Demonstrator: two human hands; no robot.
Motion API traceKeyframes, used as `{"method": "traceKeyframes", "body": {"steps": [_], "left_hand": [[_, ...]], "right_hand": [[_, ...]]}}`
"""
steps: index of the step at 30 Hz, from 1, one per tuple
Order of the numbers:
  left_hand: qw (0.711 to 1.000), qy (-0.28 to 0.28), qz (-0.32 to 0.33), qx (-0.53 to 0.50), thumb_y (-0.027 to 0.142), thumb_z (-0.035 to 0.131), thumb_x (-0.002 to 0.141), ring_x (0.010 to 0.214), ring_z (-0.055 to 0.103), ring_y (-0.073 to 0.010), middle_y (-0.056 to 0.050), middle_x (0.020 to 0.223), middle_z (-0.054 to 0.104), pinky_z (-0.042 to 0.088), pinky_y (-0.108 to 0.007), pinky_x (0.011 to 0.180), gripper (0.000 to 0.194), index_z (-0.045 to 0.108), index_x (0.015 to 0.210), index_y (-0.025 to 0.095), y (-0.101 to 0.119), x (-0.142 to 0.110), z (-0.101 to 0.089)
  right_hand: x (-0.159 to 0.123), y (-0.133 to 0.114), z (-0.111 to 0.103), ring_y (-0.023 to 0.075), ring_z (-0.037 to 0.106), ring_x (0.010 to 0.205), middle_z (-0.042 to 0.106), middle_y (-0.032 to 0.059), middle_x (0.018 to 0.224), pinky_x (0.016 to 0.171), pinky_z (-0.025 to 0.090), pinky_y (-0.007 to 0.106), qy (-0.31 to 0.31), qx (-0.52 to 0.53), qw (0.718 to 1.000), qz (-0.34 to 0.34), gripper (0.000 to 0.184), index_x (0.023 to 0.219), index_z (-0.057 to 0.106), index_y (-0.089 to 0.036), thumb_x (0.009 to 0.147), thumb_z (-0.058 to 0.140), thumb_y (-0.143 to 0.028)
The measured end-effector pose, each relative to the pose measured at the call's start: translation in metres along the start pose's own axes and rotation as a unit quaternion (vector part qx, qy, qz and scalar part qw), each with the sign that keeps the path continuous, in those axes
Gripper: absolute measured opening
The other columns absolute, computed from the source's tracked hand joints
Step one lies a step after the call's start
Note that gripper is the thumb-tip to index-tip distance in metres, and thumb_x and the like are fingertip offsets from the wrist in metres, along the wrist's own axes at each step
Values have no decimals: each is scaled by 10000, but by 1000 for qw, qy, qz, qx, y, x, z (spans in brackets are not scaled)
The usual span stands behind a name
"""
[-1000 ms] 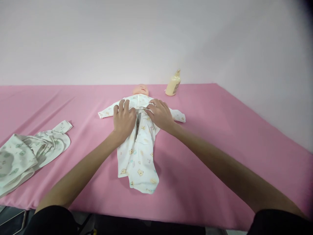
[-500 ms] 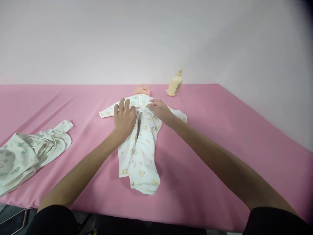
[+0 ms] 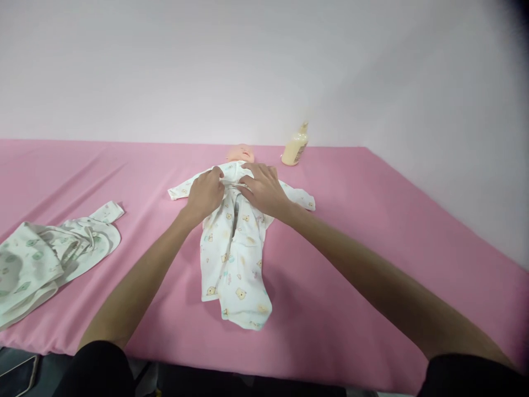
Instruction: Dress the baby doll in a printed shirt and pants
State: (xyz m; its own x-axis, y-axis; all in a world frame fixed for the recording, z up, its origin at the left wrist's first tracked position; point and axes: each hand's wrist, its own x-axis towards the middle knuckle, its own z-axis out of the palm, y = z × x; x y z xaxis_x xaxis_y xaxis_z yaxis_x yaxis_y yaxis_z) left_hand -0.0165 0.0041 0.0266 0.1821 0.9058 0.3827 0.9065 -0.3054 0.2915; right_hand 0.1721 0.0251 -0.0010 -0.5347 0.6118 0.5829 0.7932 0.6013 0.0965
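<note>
A doll lies on its back, its head at the far end. It wears a white baby romper printed with little bears, its sleeves spread sideways and legs toward me. A dark gap runs down the romper's front below my hands. My left hand is closed on the cloth at the left of the chest, fingers curled in. Opposite it, my right hand bends over the right side of the chest. Its thumb and forefinger pinch the cloth near the middle, while another finger stretches over the upper chest. The exact fingertip contact is partly hidden.
A pink cloth covers the table. Behind the doll, to the right, stands a pale yellow pump bottle. A crumpled white garment with green prints lies at left. Below the near edge is a phone. A wall stands behind.
My left hand has curled its fingers in and shifted slightly up the chest. The right hand has moved left over the upper chest. The romper's front gap looks narrower.
</note>
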Motion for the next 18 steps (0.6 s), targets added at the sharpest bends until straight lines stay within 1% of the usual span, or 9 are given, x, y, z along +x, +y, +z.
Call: {"method": "traceKeyframes", "body": {"steps": [3,6,9,12,14,15,17,18], "left_hand": [[997,46,20,-51,77,384,855,834,624,-230,-69,888,682,443,-343,713,284,598,1009,182,-3,3,-4],[992,85,41,-82,85,379,870,813,607,-207,-50,875,669,434,-327,707,284,591,1025,195,-1,4,-8],[988,95,48,-111,84,379,878,791,592,-189,-28,830,649,422,-310,690,284,575,1039,211,1,3,-11],[985,93,55,-134,94,383,887,765,574,-178,-17,801,632,413,-304,678,252,562,1017,215,1,1,-14],[983,90,61,-150,102,393,887,741,562,-168,-12,800,628,407,-297,665,224,547,1001,216,1,0,-15],[981,86,64,-160,100,400,881,725,556,-162,-8,799,625,403,-292,655,212,539,990,218,1,-1,-16],[979,75,73,-178,90,412,859,691,539,-150,0,787,612,394,-282,630,195,521,956,220,0,-1,-17],[977,69,78,-184,84,414,850,674,529,-145,3,776,602,388,-279,616,187,511,933,221,0,-1,-17]], "right_hand": [[5,-2,-1,320,483,1153,567,144,1325,896,342,463,-10,-5,1000,-14,294,950,701,-175,1002,449,-317],[8,-5,2,316,482,1165,554,147,1342,898,337,456,-11,-23,999,-31,280,1023,702,-188,1003,439,-280],[11,-7,9,325,468,1195,545,159,1354,897,326,464,-15,-48,998,-34,302,1086,692,-202,1005,403,-236],[17,-6,13,327,455,1217,534,161,1366,914,316,468,-22,-57,998,-32,314,1036,694,-192,1004,382,-206],[23,-5,15,318,479,1182,540,157,1355,915,327,463,-30,-44,999,-4,318,1016,685,-184,1005,368,-207],[26,-5,16,312,496,1152,545,156,1344,908,340,459,-35,-27,999,22,315,1008,679,-181,1004,366,-212],[32,-4,19,305,514,1115,546,156,1332,890,370,451,-42,21,996,81,296,1001,666,-181,993,372,-217],[34,-3,22,306,513,1119,539,158,1337,881,382,449,-42,46,994,94,291,1005,660,-185,987,372,-217]]}}
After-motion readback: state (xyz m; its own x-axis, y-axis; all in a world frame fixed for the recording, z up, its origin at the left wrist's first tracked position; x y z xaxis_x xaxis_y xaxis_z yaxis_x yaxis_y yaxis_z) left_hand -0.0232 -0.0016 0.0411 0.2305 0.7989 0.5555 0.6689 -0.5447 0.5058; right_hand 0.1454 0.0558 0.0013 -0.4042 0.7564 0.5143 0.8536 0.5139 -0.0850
